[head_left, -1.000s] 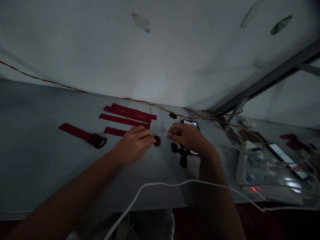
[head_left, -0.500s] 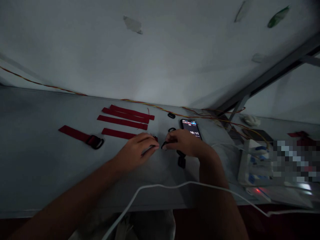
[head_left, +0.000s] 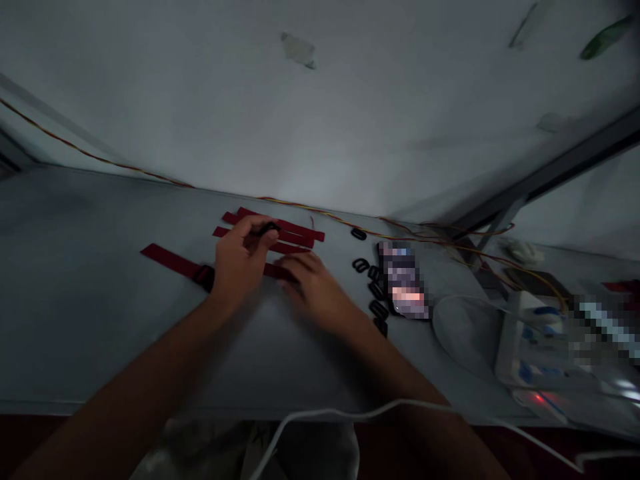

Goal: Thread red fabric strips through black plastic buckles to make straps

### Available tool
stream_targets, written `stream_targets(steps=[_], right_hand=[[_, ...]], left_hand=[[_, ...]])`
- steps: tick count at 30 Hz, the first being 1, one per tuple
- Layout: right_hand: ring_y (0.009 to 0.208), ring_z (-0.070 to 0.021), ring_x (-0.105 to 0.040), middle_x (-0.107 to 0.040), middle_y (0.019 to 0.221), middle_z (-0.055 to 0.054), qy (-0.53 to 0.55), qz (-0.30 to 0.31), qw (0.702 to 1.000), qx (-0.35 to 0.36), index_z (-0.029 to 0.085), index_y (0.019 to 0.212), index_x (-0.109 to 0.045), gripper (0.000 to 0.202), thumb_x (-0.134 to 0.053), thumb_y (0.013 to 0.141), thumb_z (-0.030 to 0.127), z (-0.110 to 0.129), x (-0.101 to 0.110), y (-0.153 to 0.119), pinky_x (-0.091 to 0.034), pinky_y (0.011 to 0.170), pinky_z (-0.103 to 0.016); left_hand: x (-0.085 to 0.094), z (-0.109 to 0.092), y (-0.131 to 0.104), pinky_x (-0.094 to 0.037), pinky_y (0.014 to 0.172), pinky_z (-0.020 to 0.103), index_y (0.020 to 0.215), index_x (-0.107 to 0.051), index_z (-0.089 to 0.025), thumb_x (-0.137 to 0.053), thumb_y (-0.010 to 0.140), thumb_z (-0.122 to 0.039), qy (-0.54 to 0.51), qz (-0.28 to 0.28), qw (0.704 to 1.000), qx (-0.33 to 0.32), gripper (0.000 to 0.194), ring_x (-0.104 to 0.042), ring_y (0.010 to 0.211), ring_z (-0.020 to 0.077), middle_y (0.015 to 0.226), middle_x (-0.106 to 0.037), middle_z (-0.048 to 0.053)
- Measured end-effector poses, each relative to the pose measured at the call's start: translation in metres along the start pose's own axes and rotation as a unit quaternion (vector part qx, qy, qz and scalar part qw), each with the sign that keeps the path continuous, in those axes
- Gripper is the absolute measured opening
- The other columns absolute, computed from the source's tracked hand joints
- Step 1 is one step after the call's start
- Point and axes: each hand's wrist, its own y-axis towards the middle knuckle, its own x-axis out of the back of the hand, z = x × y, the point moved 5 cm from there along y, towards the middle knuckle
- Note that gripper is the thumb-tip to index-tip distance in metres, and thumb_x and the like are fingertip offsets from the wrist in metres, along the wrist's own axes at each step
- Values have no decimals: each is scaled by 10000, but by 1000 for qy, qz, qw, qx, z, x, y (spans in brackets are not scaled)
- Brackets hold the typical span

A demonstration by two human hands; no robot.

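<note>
My left hand (head_left: 237,260) is raised over the red straps, its fingers closed on a small black buckle (head_left: 269,228). To its right, my right hand (head_left: 317,290) has its fingers and thumb closed about the nearest red strap (head_left: 276,271), low over the table. More flat red straps (head_left: 287,229) lie just behind both hands. Left of my left hand, a red strap fitted with black buckles (head_left: 173,261) rests on the table, its buckle end partly hidden by that hand.
Several black buckles (head_left: 379,310) lie beside a phone (head_left: 404,280) on the grey table (head_left: 90,300). A twisted wire (head_left: 325,217) runs along the wall. At right stands a white power strip (head_left: 510,333); a white cable (head_left: 345,415) crosses in front of my forearms.
My left hand has risen and moved left over the straps with a black buckle. My right hand has left the buckles by the phone and come to the near strap. The view has shifted slightly.
</note>
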Motion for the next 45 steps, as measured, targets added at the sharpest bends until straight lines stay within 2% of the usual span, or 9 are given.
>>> stream_targets(steps=[4, 7, 10, 13, 19, 22, 28, 36, 45], right_hand=[[1127, -312, -481, -591, 1235, -168, -144, 69, 986, 36, 162, 1251, -619, 301, -463, 1008, 248, 17, -31, 2, -428, 944, -509], [1066, -281, -496, -594, 1110, -156, -127, 82, 988, 8, 124, 1190, -626, 258, -493, 992, 223, 17, -33, 3, -440, 936, -459], [1026, -234, -521, -589, 1033, -118, -36, 80, 996, 11, 128, 1050, -641, 157, -535, 968, 210, 12, -21, 3, -445, 944, -394], [852, -162, -554, -612, 926, -59, 103, 45, 993, -23, 151, 996, -602, 100, -525, 933, 144, -1, -1, 1, -457, 805, -306], [542, -80, -425, -519, 662, 48, 381, 1, 909, -167, 188, 1104, -612, 232, -595, 923, 332, -29, 15, -4, -343, 529, -214], [482, -66, -370, -462, 578, 53, 401, -31, 898, -178, 169, 973, -680, 298, -632, 905, 455, -30, 17, -3, -289, 473, -215], [451, -56, -317, -398, 526, 61, 421, -99, 882, -186, 162, 852, -692, 323, -681, 866, 484, -33, 25, -2, -239, 438, -215], [488, -64, -346, -424, 553, 49, 444, -59, 879, -166, 156, 826, -667, 296, -670, 885, 446, -25, 29, -3, -250, 463, -220], [507, -68, -331, -424, 579, 48, 428, -39, 889, -154, 158, 839, -657, 306, -665, 883, 461, -32, 36, -5, -247, 484, -225]], left_hand=[[-2, -4, 0, -525, 833, 293, 937, -692, -182, -690, 860, -262, 33, 25, 999, -30, 112, -673, 859, 157, 925, -738, 27], [-5, -7, -1, -517, 840, 292, 924, -708, -181, -717, 841, -276, 7, 43, 999, -30, 126, -670, 864, 161, 908, -739, 32], [-5, 0, 2, -522, 778, 266, 941, -724, -180, -783, 783, -311, -95, 57, 993, 40, 214, -675, 840, 158, 879, -738, 37], [-1, 8, 8, -516, 736, 234, 976, -748, -193, -835, 727, -302, -229, 39, 964, 129, 286, -658, 772, 122, 823, -723, 14], [5, 13, 16, -521, 688, 205, 961, -766, -165, -853, 709, -268, -376, 60, 895, 231, 285, -608, 675, 71, 843, -710, 16], [-3, 15, 10, -525, 666, 197, 914, -755, -150, -856, 714, -264, -383, 120, 872, 279, 252, -611, 667, 72, 885, -723, 37], [-11, 16, 1, -534, 633, 167, 835, -732, -144, -858, 720, -275, -367, 173, 859, 311, 215, -645, 689, 79, 895, -732, 48], [-17, 19, -8, -552, 635, 165, 813, -717, -151, -853, 731, -274, -344, 269, 830, 346, 202, -689, 682, 99, 754, -691, 2], [-20, 17, -11, -561, 642, 184, 814, -686, -149, -853, 729, -283, -346, 295, 817, 355, 230, -713, 684, 122, 743, -699, -7]])
